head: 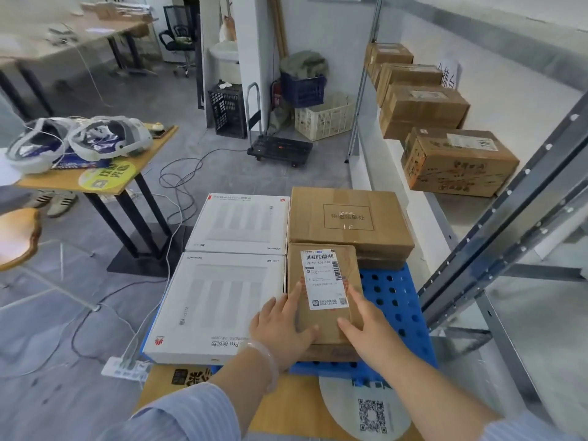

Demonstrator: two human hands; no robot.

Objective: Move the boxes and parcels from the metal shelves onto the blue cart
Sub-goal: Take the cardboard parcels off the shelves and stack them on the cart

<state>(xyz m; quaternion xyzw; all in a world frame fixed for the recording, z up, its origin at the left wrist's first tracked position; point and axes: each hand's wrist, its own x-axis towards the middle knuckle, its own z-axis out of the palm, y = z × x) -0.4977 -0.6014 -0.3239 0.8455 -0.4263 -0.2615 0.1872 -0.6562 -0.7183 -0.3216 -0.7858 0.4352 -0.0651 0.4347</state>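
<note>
Currently, head view: left hand (281, 326) and right hand (369, 326) lie flat on a small labelled parcel (321, 288), fingers spread, palms pressing its near top; neither grip pinches anything. Parcel sits on the blue cart (394, 300), just beside two white boxes (222, 300) and touching a larger brown box (348, 219). Four cardboard boxes (458, 160) sit on the metal shelf (445, 205) at right.
</note>
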